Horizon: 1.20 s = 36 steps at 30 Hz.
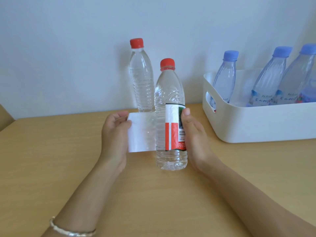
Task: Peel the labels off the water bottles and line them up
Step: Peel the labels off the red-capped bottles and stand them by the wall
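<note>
Half unwound, the label point(142, 132) streams left off the upright bottle point(171, 93) at mid-table, its free end pinched by the left hand point(114, 132) to pull, while the right hand point(193, 134), thumb in front, grips the bottle against that tug.

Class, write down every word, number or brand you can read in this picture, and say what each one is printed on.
Nothing is sharp enough to quote.
The label on the front bottle: small print on its red and dark panels, too blurred to read; its peeled part is blank white.
The blue-capped bottles in the white bin: dark script lettering, too blurred to read.
The back bottle: no label, no text.
</note>
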Tool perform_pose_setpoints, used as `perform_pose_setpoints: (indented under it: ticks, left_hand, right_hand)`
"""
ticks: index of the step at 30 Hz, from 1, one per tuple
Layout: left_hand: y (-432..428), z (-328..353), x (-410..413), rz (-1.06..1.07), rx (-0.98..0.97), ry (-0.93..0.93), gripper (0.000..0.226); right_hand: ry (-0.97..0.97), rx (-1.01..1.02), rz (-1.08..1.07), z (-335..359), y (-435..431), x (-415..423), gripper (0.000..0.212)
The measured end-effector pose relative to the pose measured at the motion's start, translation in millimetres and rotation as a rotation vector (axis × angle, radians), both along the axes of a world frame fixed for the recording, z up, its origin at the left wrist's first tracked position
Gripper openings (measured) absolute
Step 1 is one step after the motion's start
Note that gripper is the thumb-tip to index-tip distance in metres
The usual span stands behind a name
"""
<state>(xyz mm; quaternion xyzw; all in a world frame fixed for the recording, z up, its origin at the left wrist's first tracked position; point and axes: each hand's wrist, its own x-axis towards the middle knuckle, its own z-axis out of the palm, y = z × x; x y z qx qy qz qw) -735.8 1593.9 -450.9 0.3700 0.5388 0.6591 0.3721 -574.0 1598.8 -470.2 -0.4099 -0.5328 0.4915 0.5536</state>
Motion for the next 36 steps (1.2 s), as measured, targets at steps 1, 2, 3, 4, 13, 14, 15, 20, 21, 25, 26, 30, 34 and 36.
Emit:
perform_pose_setpoints:
  ticks: [1,2,3,4,13,14,15,20,21,25,26,30,34,36]
  left_hand:
    - [-0.1,1.1,-0.1,0.008,0.026,-0.003,0.026]
    - [-1.2,2.9,-0.1,0.038,0.069,0.014,0.028]
    - [-3.2,5.1,-0.3,0.095,0.123,0.082,0.03]
    - [-6.7,7.4,0.0,0.149,0.19,0.184,0.033]
    - [-29.3,-0.6,34.0,-0.092,0.327,0.626,0.022]
    - [-27.9,-1.5,32.0,-0.079,0.297,0.675,0.024]
    - [-26.6,-2.5,28.5,-0.059,0.278,0.727,0.028]
    - [-23.6,-1.8,18.7,-0.029,0.137,0.952,0.036]
    - [-22.9,-2.7,18.4,-0.029,0.129,0.987,0.04]
    - [-25.9,-2.0,22.7,-0.135,0.131,0.874,0.045]
    - [-27.5,-0.3,24.3,-0.188,0.115,0.806,0.043]
    - [-32.4,2.2,25.9,-0.347,0.085,0.57,0.031]
    - [-30.6,0.6,26.2,-0.438,0.075,0.32,0.045]
    - [-29.2,1.7,28.4,-0.441,0.073,0.231,0.049]
  right_hand:
    - [-0.005,0.0,-0.003,0.4,0.0,-0.1,0.056]
    - [-0.003,-0.005,-0.009,0.3,0.5,0.2,0.056]
    - [-0.004,-0.008,-0.019,0.3,1.0,0.6,0.055]
    - [-0.011,-0.008,-0.031,-0.3,1.7,0.9,0.054]
    - [-0.048,0.033,-0.07,0.0,-1.3,-0.7,0.056]
    - [-0.048,0.028,-0.07,-0.1,-1.5,-0.6,0.056]
    - [-0.05,0.026,-0.07,0.0,-1.8,-0.8,0.056]
    - [-0.056,0.043,-0.075,2.2,-3.5,-2.2,0.056]
    - [-0.062,0.055,-0.073,2.2,-3.8,-2.2,0.055]
    - [-0.073,0.113,-0.058,3.0,-5.6,-2.6,0.048]
    - [-0.079,0.129,-0.056,3.6,-6.6,-3.4,0.045]
    - [-0.142,0.185,-0.043,3.9,-8.4,-5.9,0.044]
    - [-0.192,0.178,-0.004,6.1,-11.1,-3.6,0.047]
    - [-0.21,0.177,0.036,7.6,-13.0,-3.4,0.05]
